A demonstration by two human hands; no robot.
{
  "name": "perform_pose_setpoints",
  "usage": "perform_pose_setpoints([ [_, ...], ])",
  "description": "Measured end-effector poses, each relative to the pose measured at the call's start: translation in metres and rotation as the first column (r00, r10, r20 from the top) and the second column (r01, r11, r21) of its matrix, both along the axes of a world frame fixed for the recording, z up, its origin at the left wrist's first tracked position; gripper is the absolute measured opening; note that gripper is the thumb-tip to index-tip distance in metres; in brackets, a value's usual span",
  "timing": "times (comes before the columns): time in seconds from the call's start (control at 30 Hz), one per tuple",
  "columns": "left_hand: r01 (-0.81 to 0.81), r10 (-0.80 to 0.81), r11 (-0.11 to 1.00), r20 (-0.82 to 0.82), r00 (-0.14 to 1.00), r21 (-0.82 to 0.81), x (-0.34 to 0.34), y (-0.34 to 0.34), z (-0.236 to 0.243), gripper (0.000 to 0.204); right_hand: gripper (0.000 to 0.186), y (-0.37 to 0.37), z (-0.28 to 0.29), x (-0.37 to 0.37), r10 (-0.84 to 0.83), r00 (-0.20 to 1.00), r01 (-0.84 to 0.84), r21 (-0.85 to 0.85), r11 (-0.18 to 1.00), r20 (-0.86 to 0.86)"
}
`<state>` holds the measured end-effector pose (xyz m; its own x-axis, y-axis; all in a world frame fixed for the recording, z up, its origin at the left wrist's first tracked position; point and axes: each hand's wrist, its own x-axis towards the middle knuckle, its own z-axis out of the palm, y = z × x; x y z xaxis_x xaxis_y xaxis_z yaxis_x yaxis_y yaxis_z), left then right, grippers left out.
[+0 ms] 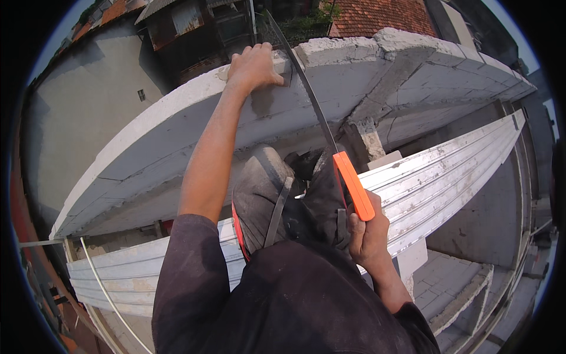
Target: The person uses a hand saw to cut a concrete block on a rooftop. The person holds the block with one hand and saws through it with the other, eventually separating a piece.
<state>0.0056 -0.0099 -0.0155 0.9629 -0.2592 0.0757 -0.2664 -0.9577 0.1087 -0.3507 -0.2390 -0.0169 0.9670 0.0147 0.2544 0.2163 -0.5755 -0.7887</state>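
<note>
In the head view, the saw (320,114) slants across the space in front of the person, its long axis running from the right hand (368,236) away and a little to the left. The blade tip points outward, past the top of the block wall (336,76), and the handle (355,189) lies at the near end, by the person's right knee. The right hand is clamped on that handle. The left hand (254,66) lies over the wall's top edge, thumb apart from the fingers, just left of the blade. I cannot tell whether the teeth touch the blocks.

The saw has a long, thin, dark blade narrowing toward its tip and 1 bright orange handle.

The wall is pale grey, rough and chipped along its top, with a dark patch below the left hand and a concrete rib (398,76) slanting up it to the right. Ribbed metal sheeting (448,159) shows on both sides of the person's legs (265,183). Beyond stand a tiled roof (377,15) and a plastered wall (88,112) in sunlight.
</note>
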Motion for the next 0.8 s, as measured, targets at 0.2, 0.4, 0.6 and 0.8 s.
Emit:
perform_pose_setpoints([
  [0.2,-0.002,0.001,1.000,0.023,1.000,0.028,0.001,-0.001,-0.004,0.093,0.036,0.011,-0.011,0.046,-0.023,0.998,0.023,0.000,1.000,0.060],
  [0.4,0.002,-0.001,1.000,-0.012,1.000,0.029,-0.002,0.004,0.008,0.092,0.034,0.026,0.017,0.073,-0.020,0.998,0.021,0.018,1.000,-0.065],
  [0.6,-0.008,0.007,0.999,0.028,1.000,0.033,0.002,-0.006,-0.001,0.096,0.051,-0.013,-0.032,-0.027,-0.005,0.996,0.008,-0.033,0.999,0.092],
  [0.8,0.004,-0.005,1.000,0.026,1.000,0.029,0.001,0.001,0.007,0.093,0.028,0.036,0.014,0.109,-0.021,0.997,0.020,0.009,1.000,0.070],
])
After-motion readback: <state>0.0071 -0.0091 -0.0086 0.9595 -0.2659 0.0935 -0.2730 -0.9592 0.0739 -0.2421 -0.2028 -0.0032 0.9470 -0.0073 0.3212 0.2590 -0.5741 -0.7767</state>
